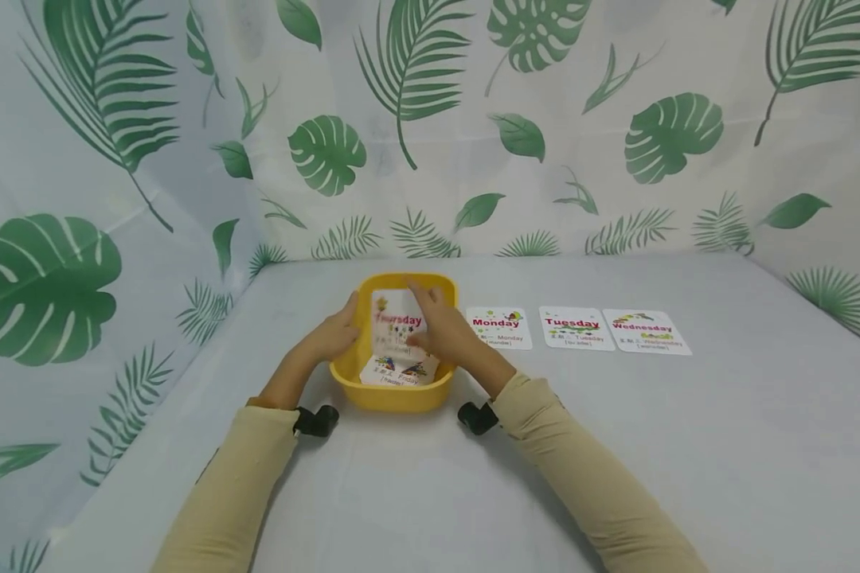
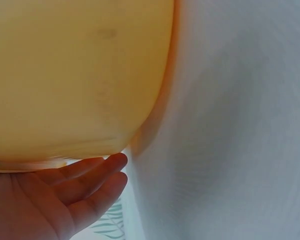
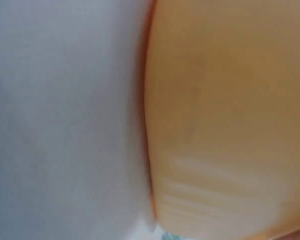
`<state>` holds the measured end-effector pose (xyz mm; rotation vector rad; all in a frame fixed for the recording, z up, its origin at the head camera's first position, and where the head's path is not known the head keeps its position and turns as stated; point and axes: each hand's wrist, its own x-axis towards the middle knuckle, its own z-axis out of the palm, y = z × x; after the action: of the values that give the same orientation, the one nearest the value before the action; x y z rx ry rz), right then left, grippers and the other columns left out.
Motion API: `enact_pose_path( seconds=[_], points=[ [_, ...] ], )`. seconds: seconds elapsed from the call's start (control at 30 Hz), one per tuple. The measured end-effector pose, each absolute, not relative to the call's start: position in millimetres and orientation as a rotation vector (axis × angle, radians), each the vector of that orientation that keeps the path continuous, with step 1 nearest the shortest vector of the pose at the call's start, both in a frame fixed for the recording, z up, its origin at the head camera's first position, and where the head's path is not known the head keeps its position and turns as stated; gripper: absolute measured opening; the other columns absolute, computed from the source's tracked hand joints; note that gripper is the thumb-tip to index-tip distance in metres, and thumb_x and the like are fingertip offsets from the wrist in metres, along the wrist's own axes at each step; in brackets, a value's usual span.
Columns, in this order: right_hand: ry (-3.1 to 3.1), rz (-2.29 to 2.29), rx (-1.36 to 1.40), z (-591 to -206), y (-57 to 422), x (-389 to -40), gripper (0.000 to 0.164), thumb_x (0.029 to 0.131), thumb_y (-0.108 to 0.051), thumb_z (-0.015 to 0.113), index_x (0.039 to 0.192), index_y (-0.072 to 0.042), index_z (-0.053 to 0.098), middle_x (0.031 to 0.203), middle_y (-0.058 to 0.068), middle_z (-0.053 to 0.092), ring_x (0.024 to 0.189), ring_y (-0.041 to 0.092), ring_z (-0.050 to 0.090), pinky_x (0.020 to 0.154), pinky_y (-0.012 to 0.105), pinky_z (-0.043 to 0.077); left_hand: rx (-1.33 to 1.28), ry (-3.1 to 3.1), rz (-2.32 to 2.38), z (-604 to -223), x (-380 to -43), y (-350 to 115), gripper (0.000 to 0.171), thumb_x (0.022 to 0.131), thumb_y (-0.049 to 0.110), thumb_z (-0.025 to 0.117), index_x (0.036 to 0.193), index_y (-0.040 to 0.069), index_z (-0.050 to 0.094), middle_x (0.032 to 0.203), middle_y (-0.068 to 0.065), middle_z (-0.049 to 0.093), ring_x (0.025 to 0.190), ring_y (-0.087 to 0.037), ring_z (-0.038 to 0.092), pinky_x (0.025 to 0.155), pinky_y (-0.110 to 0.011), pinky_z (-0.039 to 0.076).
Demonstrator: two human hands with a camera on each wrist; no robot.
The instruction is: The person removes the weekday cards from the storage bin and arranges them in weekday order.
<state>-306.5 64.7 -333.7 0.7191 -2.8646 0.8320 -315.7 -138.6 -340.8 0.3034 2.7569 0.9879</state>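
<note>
A yellow plastic basket (image 1: 394, 400) stands on the table, with cards inside it. My left hand (image 1: 332, 334) grips the basket's left rim, thumb inside; the left wrist view shows its fingers (image 2: 92, 187) along the outer wall. Over the right rim reaches my right hand (image 1: 444, 328), its thumb and fingers at the right edge of a white "Thursday" card (image 1: 388, 306), which looks slightly blurred and which it pinches. Below that card, a "Friday" card (image 1: 399, 372) lies in the basket. The right wrist view shows mostly the basket's outer wall (image 3: 225, 110).
To the right of the basket, a "Monday" card (image 1: 500, 328), a "Tuesday" card (image 1: 576, 328) and a "Wednesday" card (image 1: 646, 331) lie in a row on the pale table (image 1: 430, 493). A leaf-printed curtain (image 1: 444, 191) hangs behind and at the left.
</note>
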Motion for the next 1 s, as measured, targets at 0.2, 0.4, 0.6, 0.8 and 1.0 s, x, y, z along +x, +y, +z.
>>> enact_pose_path(
  seconds=[0.2, 0.4, 0.6, 0.8, 1.0],
  points=[
    [-2.663, 1.162, 0.722, -336, 73, -310, 0.077, 0.086, -0.012, 0.061, 0.147, -0.024, 0.017, 0.103, 0.014, 0.065, 0.071, 0.018, 0.058, 0.063, 0.025, 0.048, 0.289, 2.764, 0.993, -341, -317, -141, 0.068, 0.09, 0.008, 0.029, 0.145, 0.005, -0.01, 0.153, -0.015, 0.001, 0.136, -0.032, 0.021, 0.107, -0.044, 0.025],
    [-2.617, 1.456, 0.626, -337, 87, -308, 0.075, 0.086, -0.014, 0.061, 0.146, -0.029, 0.019, 0.108, 0.017, 0.062, 0.075, 0.016, 0.061, 0.061, 0.026, 0.049, 0.3, 2.747, 0.999, -343, -318, -141, 0.069, 0.089, 0.008, 0.03, 0.145, 0.006, -0.01, 0.153, -0.013, -0.002, 0.139, -0.03, 0.015, 0.109, -0.044, 0.022],
    [-2.617, 1.85, 0.455, -332, 119, -301, 0.075, 0.086, -0.013, 0.06, 0.146, -0.028, 0.019, 0.099, 0.015, 0.06, 0.058, 0.015, 0.048, 0.056, 0.028, 0.044, 0.285, 2.762, 0.963, -338, -316, -139, 0.069, 0.089, 0.007, 0.03, 0.146, 0.007, -0.009, 0.153, -0.014, 0.002, 0.131, -0.031, 0.03, 0.104, -0.043, 0.029],
    [-2.769, 1.876, 0.348, -338, 152, -296, 0.074, 0.086, -0.016, 0.061, 0.146, -0.027, 0.02, 0.095, 0.01, 0.062, 0.06, 0.016, 0.049, 0.056, 0.025, 0.041, 0.27, 2.761, 0.963, -336, -317, -139, 0.067, 0.091, 0.008, 0.029, 0.146, 0.008, -0.009, 0.153, -0.015, 0.005, 0.117, -0.031, 0.043, 0.098, -0.041, 0.035],
    [-2.91, 1.835, 0.391, -339, 184, -292, 0.076, 0.084, -0.021, 0.064, 0.146, -0.02, 0.021, 0.095, 0.009, 0.058, 0.064, 0.016, 0.05, 0.057, 0.023, 0.041, 0.254, 2.759, 0.968, -340, -318, -139, 0.066, 0.092, 0.008, 0.029, 0.146, 0.007, -0.009, 0.153, -0.014, 0.003, 0.126, -0.031, 0.036, 0.103, -0.042, 0.031]
  ],
)
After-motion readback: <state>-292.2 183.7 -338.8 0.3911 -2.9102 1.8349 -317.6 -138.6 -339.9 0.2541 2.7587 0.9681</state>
